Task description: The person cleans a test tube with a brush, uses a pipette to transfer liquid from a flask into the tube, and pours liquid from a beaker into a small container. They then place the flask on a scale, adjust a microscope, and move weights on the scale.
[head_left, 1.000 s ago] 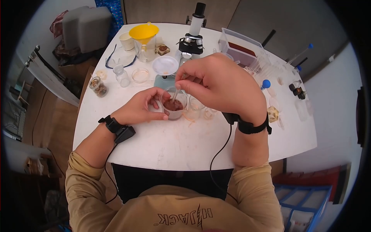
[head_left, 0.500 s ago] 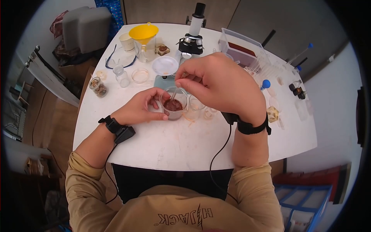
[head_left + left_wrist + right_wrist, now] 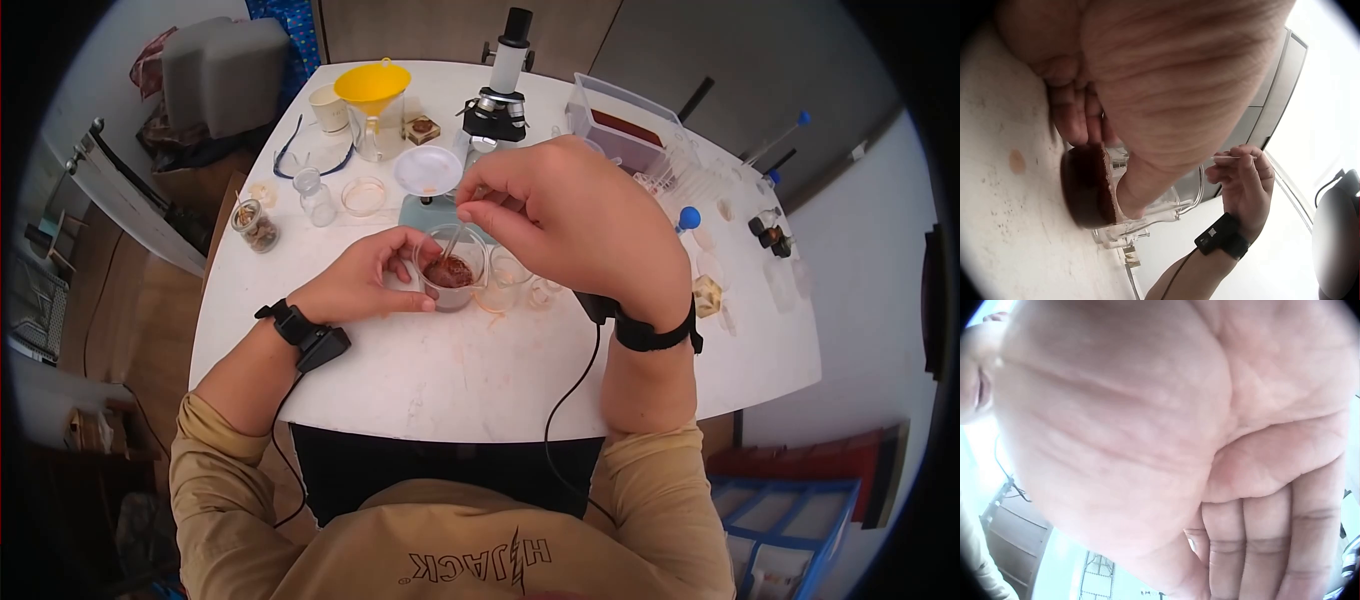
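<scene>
A glass beaker point(image 3: 455, 295) with dark red-brown liquid stands on the white table. My left hand point(image 3: 365, 276) grips it from the left side, thumb at the front, fingers round the back. Above the beaker, my right hand point(image 3: 575, 225) pinches the top of a thin clear rod point(image 3: 454, 240), whose lower end is down in the beaker. In the left wrist view the dark liquid point(image 3: 1088, 186) fills the bottom of the beaker, and the right hand point(image 3: 1247, 187) holds the rod higher up. The right wrist view shows mostly palm and bent fingers point(image 3: 1266, 544).
Behind the beaker are a scale with a white dish point(image 3: 428, 170) and a microscope point(image 3: 493, 115). A yellow funnel point(image 3: 372, 85), a small glass bottle point(image 3: 316, 198) and a jar point(image 3: 254, 227) stand to the left. Glass dishes point(image 3: 508, 268) lie right of the beaker; a plastic box point(image 3: 620, 130) is back right.
The rod has shifted slightly inside the beaker with small motions of my right hand, and the liquid's surface looks different. My left hand stays in place on the beaker.
</scene>
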The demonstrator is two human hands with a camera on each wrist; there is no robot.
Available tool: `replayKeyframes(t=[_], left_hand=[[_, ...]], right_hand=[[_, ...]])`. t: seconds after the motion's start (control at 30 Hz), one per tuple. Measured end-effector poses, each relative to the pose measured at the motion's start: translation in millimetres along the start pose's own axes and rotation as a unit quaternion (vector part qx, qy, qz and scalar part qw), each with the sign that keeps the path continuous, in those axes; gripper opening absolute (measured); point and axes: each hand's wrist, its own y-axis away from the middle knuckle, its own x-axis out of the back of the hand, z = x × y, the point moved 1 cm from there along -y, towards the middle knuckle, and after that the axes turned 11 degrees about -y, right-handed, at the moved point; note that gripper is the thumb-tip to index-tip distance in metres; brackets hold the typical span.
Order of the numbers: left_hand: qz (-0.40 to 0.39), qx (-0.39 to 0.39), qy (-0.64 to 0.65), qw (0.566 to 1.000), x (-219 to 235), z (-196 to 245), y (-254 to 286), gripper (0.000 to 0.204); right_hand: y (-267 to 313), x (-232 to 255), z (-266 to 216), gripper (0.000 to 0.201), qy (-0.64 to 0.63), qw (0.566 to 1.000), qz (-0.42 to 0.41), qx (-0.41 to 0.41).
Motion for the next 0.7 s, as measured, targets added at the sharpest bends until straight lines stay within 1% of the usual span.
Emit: replayKeyframes(t=[0.03,0.07,0.13,0.17,0.23,0.27,0.33,0.37,0.43,0.47,0.53,0.57,0.63,0.67,0.7], left_hand=[[-0.001,0.002,-0.009,1.0,0.0,0.3,-0.1,0.071],[-0.002,0.003,-0.009,1.0,-0.2,-0.6,-0.6,0.071],[-0.003,0.001,-0.002,1.0,0.0,-3.7,-1.8,0.071],[-0.001,0.0,-0.002,1.0,0.4,-2.0,-1.3,0.071],[0.003,-0.005,-0.01,1.0,0.3,3.3,-0.1,0.071],[0.002,-0.004,-0.01,1.0,0.3,2.6,-0.3,0.071],[-0.004,0.006,-0.017,1.0,0.6,-0.3,-1.1,0.07],[-0.004,0.005,-0.017,1.0,0.4,0.7,-1.1,0.07],[0.003,-0.006,-0.016,1.0,0.3,3.1,-0.5,0.07],[0.004,-0.006,-0.016,1.0,0.4,2.9,-0.2,0.07],[0.001,-0.007,-0.012,1.0,0.3,2.2,0.1,0.07],[0.0,-0.006,-0.011,1.0,-0.1,1.4,0.1,0.07],[0.004,-0.001,-0.016,1.0,-0.2,-0.1,-0.6,0.07],[0.006,-0.002,-0.016,1.0,0.1,0.9,-0.8,0.07],[0.004,-0.004,-0.012,1.0,0.4,2.4,-0.6,0.07]], right_hand=[[-0.1,0.7,-1.4,0.018,-0.036,0.999,-0.004,0.005],[1.4,2.0,-2.2,0.018,-0.037,0.999,-0.003,0.004],[3.2,3.8,-2.4,0.018,-0.001,0.999,-0.051,-0.017],[1.3,2.0,-1.1,0.018,-0.001,0.999,-0.052,-0.016],[-1.8,-2.0,3.2,0.018,0.038,0.999,0.008,-0.006],[-1.6,-0.8,2.5,0.018,0.037,0.999,0.008,-0.007],[-0.7,1.5,0.5,0.018,-0.009,0.999,-0.043,-0.011],[-0.1,1.3,1.7,0.018,-0.009,0.999,-0.043,-0.011],[-0.6,-0.5,5.7,0.018,0.007,1.0,-0.009,-0.015],[-1.8,-1.2,7.0,0.018,0.007,1.0,-0.01,-0.014],[-3.3,-1.5,9.3,0.018,-0.01,1.0,0.01,-0.007],[-2.1,-0.5,8.5,0.018,-0.011,1.0,0.011,-0.009],[0.0,2.4,6.2,0.018,-0.005,0.999,-0.031,-0.04],[-0.3,1.7,5.7,0.018,-0.004,0.999,-0.032,-0.039],[-0.9,0.5,5.4,0.018,-0.007,0.999,-0.009,-0.03]])
